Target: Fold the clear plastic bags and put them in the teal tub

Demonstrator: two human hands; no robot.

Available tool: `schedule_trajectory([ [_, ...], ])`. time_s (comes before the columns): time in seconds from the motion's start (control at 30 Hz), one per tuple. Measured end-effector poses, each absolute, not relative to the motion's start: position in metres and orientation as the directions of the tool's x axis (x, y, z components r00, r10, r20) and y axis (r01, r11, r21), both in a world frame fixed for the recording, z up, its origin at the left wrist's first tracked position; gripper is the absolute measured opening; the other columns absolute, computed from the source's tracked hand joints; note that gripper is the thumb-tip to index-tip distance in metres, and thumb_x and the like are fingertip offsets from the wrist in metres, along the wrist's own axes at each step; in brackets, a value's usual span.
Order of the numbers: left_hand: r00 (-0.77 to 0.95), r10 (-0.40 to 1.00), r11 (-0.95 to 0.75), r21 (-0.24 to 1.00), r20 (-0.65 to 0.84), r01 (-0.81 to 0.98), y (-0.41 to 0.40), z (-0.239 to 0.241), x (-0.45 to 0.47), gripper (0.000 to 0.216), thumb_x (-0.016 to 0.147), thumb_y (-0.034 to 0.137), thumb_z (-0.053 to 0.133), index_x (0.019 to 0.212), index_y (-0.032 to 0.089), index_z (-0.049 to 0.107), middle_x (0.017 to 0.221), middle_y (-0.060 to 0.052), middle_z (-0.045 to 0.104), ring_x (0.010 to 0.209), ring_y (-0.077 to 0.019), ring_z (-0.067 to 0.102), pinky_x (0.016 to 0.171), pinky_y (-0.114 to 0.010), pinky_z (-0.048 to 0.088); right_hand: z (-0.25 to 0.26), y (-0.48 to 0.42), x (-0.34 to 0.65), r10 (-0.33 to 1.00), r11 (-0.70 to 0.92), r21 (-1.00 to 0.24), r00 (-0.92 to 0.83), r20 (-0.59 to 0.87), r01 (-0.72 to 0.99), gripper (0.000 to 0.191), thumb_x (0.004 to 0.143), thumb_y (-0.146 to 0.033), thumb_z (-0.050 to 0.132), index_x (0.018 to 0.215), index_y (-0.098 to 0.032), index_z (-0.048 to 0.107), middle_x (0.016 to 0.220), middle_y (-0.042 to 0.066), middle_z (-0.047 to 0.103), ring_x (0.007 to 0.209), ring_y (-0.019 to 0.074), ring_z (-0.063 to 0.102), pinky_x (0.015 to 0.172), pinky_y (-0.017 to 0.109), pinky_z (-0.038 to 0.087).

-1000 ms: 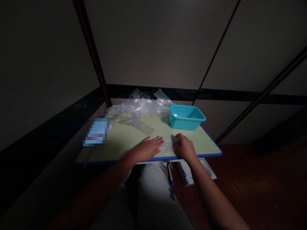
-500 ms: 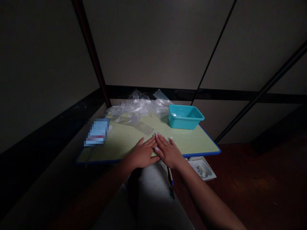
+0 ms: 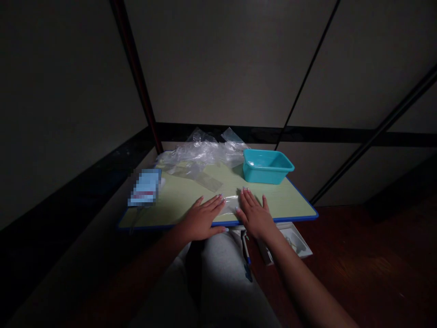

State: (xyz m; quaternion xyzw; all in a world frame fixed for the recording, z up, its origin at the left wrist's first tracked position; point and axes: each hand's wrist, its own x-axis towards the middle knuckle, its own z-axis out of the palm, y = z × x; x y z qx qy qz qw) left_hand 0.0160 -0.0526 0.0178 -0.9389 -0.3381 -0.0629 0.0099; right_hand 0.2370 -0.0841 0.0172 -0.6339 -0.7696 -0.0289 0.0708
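A small clear plastic bag [image 3: 231,205] lies flat near the front edge of the pale green table [image 3: 177,202]. My left hand [image 3: 202,219] rests flat at its left side, fingers stretched out and thumb apart. At its right side my right hand [image 3: 255,214] lies palm down, fingers extended, the thumb reaching toward the bag. Parts of the bag may be hidden under both hands. Just beyond them a flat strip of clear plastic [image 3: 209,180] extends from a crumpled heap of clear plastic bags [image 3: 201,150].
A turquoise plastic basin [image 3: 266,173] stands at the back right of the table. On the left edge sits a pixelated blue-white object [image 3: 146,187]. A white open box [image 3: 298,243] is below the table's right side, above a dark red floor [image 3: 368,269].
My hands were together with fingertips meeting; now they are apart, the right hand having slid to the right. More of the small clear bag shows between them. The view has shifted slightly.
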Motion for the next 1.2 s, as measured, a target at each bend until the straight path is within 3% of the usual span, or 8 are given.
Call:
schedule_trajectory([
  [0.23,0.711,0.675,-0.725,0.003,0.196,0.688,-0.061,0.012,0.008,0.069,0.087,0.057,0.040,0.144,0.022,0.023,0.150,-0.008,0.026,0.138,-0.0230,0.024,0.110,-0.046,0.016,0.013,-0.089,0.227,0.939,0.305,-0.033,-0.295,0.178,0.952,0.065,0.093,-0.053,0.022,0.147,-0.016,0.016,0.150,0.011,0.022,0.138,0.0241,0.020,0.108,0.058,0.002],
  [0.4,0.718,0.654,-0.742,0.017,0.239,0.671,-0.066,0.009,0.003,0.055,0.090,0.045,0.044,0.140,0.023,0.034,0.148,-0.007,0.032,0.138,-0.0214,0.025,0.112,-0.046,0.013,0.013,-0.091,0.231,0.870,0.441,-0.009,-0.425,0.251,0.898,0.082,0.085,-0.064,0.036,0.147,-0.016,0.012,0.151,0.013,0.015,0.139,0.0261,0.016,0.106,0.060,-0.010],
  [0.6,0.740,0.599,-0.799,0.157,0.306,0.581,-0.069,0.006,0.005,0.036,0.093,0.026,0.040,0.126,0.023,0.054,0.134,-0.004,0.052,0.128,-0.0177,0.042,0.112,-0.043,0.018,0.010,-0.094,0.227,0.801,0.576,-0.066,-0.547,0.245,0.814,0.073,0.083,-0.052,0.052,0.144,-0.022,0.026,0.144,0.013,0.037,0.134,0.0270,0.030,0.106,0.059,-0.010],
  [0.77,0.599,0.719,-0.690,0.471,0.354,0.549,-0.057,0.021,0.010,0.029,0.090,0.028,0.044,0.107,0.022,0.066,0.114,-0.003,0.067,0.111,-0.0185,0.058,0.100,-0.034,0.038,0.022,-0.089,0.229,0.820,0.565,-0.297,-0.485,0.304,0.770,0.050,0.088,-0.041,0.049,0.135,-0.026,0.044,0.135,0.010,0.050,0.128,0.0248,0.041,0.108,0.056,-0.004],
  [0.9,0.501,0.823,-0.521,0.708,0.269,0.476,-0.038,0.043,0.013,0.034,0.088,0.037,0.046,0.071,0.016,0.067,0.072,-0.001,0.068,0.074,-0.0164,0.063,0.067,-0.023,0.047,0.035,-0.073,0.232,0.871,0.492,-0.589,-0.350,0.345,0.641,0.029,0.088,-0.036,0.047,0.105,-0.023,0.067,0.108,0.005,0.069,0.104,0.0222,0.061,0.108,0.050,0.017],
  [1.0,0.394,0.907,-0.319,0.852,0.148,0.415,-0.024,0.055,0.015,0.032,0.083,0.036,0.051,0.062,0.013,0.060,0.057,0.001,0.057,0.059,-0.0124,0.056,0.055,-0.020,0.041,0.038,-0.053,0.234,0.927,0.373,-0.782,-0.244,0.286,0.500,0.034,0.083,-0.044,0.051,0.079,-0.016,0.069,0.077,0.004,0.071,0.075,0.0199,0.065,0.083,0.037,0.045],
  [1.1,0.309,0.951,-0.143,0.909,0.017,0.390,-0.014,0.057,0.016,0.026,0.081,0.033,0.051,0.066,0.012,0.060,0.054,0.001,0.056,0.053,-0.0110,0.055,0.050,-0.019,0.042,0.036,-0.031,0.232,0.960,0.248,-0.880,-0.226,0.167,0.405,0.040,0.077,-0.050,0.056,0.073,-0.011,0.067,0.061,0.002,0.064,0.056,0.0152,0.056,0.055,0.026,0.042],
  [1.2,0.266,0.962,-0.061,0.905,-0.059,0.421,-0.009,0.051,0.015,0.022,0.080,0.028,0.051,0.066,0.012,0.058,0.049,0.002,0.054,0.046,-0.0109,0.055,0.046,-0.019,0.043,0.035,-0.017,0.227,0.968,0.202,-0.860,-0.231,0.101,0.469,0.041,0.077,-0.049,0.055,0.079,-0.010,0.068,0.065,0.003,0.065,0.056,0.0149,0.056,0.053,0.025,0.041],
])
